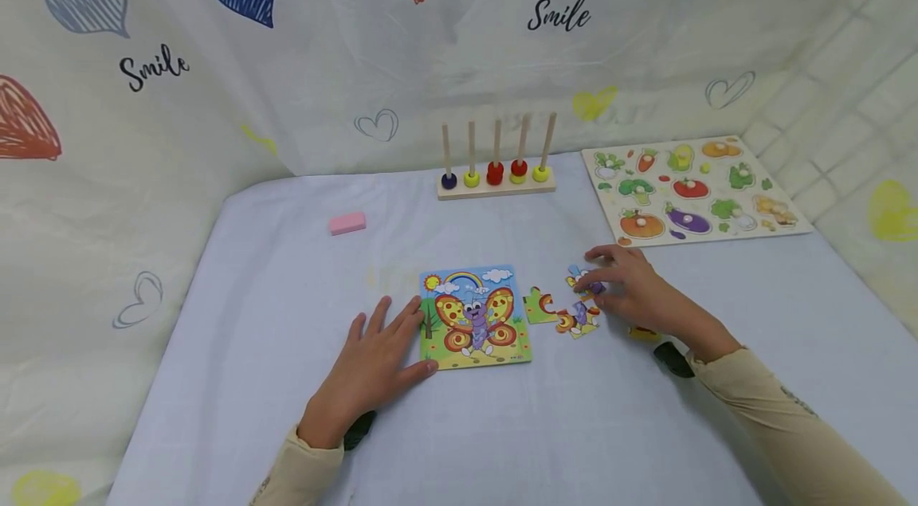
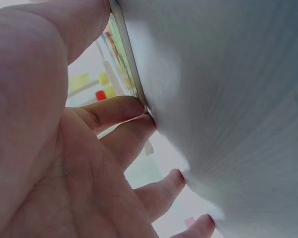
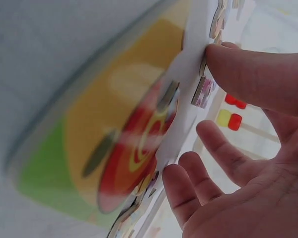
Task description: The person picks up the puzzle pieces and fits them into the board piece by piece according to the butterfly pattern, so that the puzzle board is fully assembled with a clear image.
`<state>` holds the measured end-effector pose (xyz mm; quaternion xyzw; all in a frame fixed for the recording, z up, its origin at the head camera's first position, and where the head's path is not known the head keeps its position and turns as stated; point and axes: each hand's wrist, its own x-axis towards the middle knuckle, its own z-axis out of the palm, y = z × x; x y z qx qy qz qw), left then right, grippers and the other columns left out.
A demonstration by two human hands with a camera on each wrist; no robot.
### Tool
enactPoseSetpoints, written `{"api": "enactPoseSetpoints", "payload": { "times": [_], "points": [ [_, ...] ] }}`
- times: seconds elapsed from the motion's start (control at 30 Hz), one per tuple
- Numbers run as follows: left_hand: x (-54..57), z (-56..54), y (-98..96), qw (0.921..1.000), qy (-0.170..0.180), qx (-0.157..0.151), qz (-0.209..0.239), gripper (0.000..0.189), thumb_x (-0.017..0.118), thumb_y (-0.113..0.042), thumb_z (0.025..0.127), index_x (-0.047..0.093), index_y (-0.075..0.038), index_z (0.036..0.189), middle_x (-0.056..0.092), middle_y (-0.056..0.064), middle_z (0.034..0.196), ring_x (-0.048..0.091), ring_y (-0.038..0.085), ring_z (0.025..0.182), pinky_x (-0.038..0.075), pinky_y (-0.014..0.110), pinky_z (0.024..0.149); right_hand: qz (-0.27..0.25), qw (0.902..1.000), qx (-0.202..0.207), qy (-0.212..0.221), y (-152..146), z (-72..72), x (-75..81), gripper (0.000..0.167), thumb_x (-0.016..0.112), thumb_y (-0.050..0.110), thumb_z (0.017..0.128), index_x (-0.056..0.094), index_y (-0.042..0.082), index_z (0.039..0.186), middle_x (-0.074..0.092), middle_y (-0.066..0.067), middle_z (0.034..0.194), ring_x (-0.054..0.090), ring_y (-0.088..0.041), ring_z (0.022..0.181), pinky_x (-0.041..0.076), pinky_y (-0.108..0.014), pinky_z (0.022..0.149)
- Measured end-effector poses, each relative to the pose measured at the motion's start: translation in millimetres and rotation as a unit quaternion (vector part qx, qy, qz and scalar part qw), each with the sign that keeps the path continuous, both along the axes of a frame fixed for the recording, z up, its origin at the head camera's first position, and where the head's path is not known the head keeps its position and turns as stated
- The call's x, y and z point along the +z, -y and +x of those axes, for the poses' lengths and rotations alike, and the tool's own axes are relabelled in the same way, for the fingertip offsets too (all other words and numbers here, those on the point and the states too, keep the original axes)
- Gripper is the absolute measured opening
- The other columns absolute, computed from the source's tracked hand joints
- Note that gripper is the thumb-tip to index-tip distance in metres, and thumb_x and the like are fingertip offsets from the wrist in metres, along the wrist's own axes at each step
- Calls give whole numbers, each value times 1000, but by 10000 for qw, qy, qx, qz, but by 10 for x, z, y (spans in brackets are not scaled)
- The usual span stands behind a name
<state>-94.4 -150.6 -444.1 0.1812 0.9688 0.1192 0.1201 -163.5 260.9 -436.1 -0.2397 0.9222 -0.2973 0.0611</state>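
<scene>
A square butterfly picture board (image 1: 476,347) lies flat on the white cloth. My left hand (image 1: 369,370) rests beside it with fingers spread; the thumb and index fingertip touch its left side. To the right of the board my right hand (image 1: 638,295) reaches down over loose jigsaw pieces. Its thumb and index finger pinch a small puzzle piece (image 1: 594,288), while the other fingers stay extended. Just below and left are a butterfly-patterned piece (image 1: 579,320) and a green-edged piece (image 1: 539,307). Near the right wrist lies a yellow piece (image 1: 644,334), whose red spiral shows large in the right wrist view.
A wooden peg stand (image 1: 495,189) with coloured beads stands at the back. A vegetable puzzle board (image 1: 696,195) lies at the back right. On the left is a pink block (image 1: 347,223). A curtain with hearts (image 1: 430,52) hangs behind the table.
</scene>
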Motion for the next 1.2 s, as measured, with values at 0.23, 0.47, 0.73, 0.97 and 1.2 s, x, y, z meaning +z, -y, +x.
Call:
{"api": "enactPoseSetpoints", "payload": {
  "times": [0.23, 0.47, 0.73, 0.97, 1.2],
  "points": [
    [-1, -1, 1, 10000, -15, 3, -14, 79, 74, -53, 99, 48, -13, 162, 31, 4, 175, 19, 45, 160, 19, 72, 122, 71, 9999, 63, -139, 11, -15, -5, 26, 79, -6, 90, 81, 18, 100, 53, -27, 146, 34, -56, 136, 27, -77, 107],
    [1, -1, -4, 10000, 19, 18, 4, 79, 73, -53, 99, 47, -13, 162, 31, 4, 175, 18, 45, 160, 18, 72, 123, 90, 9998, 68, -174, 60, -22, -1, 24, 80, -7, 89, 79, 15, 98, 59, -23, 139, 38, -50, 132, 30, -74, 107],
    [-4, -5, -4, 10000, 25, 21, 8, 79, 74, -53, 99, 47, -13, 162, 31, 4, 175, 18, 45, 160, 18, 72, 122, 104, 9998, 42, -142, 63, -23, -11, 28, 79, -11, 88, 78, 14, 101, 64, -19, 129, 44, -45, 124, 34, -70, 103],
    [-5, -6, -6, 10000, 36, 27, 14, 79, 74, -53, 99, 47, -13, 162, 30, 3, 175, 18, 45, 160, 17, 72, 122, 286, 9988, 254, -292, 62, -5, 3, 50, 76, -14, 88, 76, 11, 130, 60, -17, 128, 49, -40, 119, 38, -65, 101],
    [0, -7, -2, 10000, -15, 2, 2, 78, 73, -53, 99, 48, -12, 161, 31, 4, 175, 19, 45, 160, 18, 72, 122, 302, 9981, 352, -403, 62, 3, 19, 51, 76, -15, 87, 76, 9, 132, 58, -16, 125, 50, -39, 114, 44, -60, 96]
  ]
}}
